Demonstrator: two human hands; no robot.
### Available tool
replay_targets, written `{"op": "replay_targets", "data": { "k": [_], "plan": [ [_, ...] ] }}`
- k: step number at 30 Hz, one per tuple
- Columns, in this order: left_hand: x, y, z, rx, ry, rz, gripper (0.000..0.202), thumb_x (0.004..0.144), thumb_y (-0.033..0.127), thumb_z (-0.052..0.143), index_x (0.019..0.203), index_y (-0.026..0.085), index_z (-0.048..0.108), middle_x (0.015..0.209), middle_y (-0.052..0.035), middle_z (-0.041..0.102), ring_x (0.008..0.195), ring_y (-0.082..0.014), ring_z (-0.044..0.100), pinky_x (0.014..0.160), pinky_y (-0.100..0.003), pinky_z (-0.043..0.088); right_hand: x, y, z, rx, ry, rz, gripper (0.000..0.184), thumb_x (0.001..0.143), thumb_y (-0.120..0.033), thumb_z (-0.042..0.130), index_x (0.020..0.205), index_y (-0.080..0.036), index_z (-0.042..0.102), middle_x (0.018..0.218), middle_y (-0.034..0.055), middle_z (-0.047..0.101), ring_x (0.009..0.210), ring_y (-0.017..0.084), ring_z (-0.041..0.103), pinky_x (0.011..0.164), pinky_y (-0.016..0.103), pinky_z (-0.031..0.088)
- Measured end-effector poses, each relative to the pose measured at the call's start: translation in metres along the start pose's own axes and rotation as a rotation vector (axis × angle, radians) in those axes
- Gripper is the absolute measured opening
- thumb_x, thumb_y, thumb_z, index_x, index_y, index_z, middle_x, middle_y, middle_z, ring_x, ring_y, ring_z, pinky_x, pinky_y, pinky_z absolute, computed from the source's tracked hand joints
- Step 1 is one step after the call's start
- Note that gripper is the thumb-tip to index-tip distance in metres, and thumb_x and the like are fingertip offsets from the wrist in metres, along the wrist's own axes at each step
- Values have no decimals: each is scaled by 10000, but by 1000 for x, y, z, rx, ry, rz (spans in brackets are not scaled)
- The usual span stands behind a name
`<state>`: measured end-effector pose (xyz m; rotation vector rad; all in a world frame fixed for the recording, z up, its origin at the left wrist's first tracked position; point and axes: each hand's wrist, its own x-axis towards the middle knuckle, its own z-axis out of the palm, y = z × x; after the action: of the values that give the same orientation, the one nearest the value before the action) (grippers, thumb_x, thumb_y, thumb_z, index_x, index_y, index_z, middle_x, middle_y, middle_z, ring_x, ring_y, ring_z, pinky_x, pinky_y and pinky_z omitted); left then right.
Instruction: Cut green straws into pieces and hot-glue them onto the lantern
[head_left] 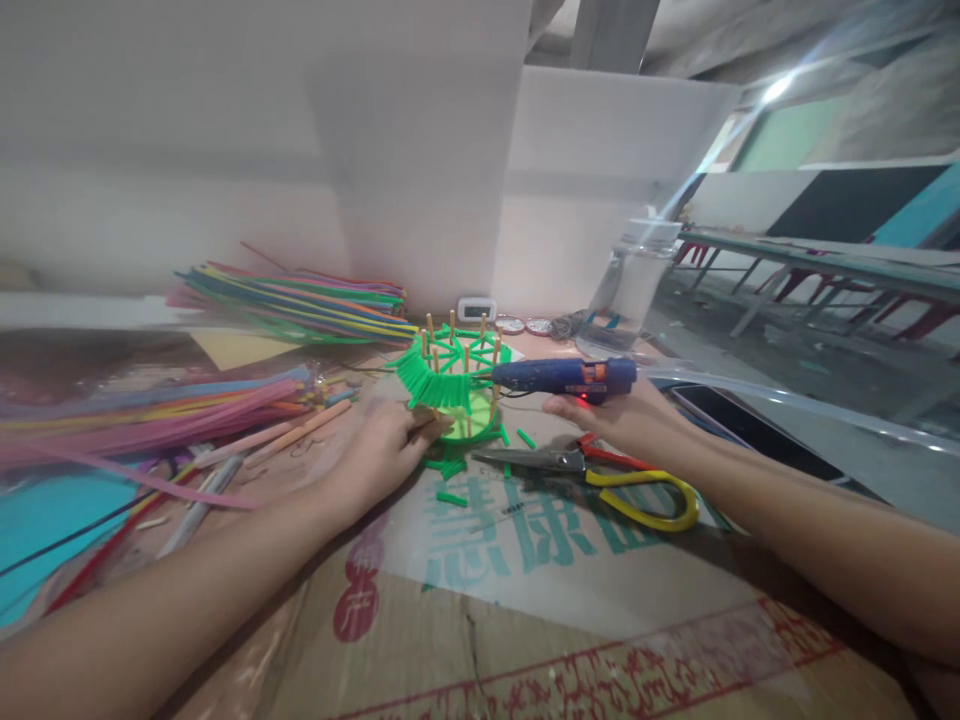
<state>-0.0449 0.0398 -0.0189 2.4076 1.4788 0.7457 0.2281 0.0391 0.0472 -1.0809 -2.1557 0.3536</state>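
Observation:
A small round basket-like craft stands at the middle of the table, made of short wooden sticks, a green base and green fuzzy strips packed along its left front. My left hand is closed on its lower left edge; the fingertips are partly hidden. In my right hand is a blue hot glue gun, lying on its side with a red light lit. Its nozzle points left and reaches the green strips at the craft's right front. Scissors with red and yellow handles lie below the gun. Cut green pieces are scattered near the base.
Bundles of coloured pipe cleaners lie at the back left, and more at the left. A clear water bottle and a small digital timer stand behind. A phone lies at the right, beside a transparent tube.

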Motion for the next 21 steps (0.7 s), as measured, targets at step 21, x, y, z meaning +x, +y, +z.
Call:
{"op": "replay_targets", "data": {
  "k": [21],
  "plan": [
    [1, -3, 3, -50, 52, 33, 401, 955, 419, 450, 786, 168, 713, 690, -52, 687, 641, -173, 583, 600, -254, 378, 26, 52, -32, 150, 32, 321, 439, 909, -518, 501, 731, -172, 704, 823, 88, 743, 825, 209, 688, 820, 307, 525]
  ]
}}
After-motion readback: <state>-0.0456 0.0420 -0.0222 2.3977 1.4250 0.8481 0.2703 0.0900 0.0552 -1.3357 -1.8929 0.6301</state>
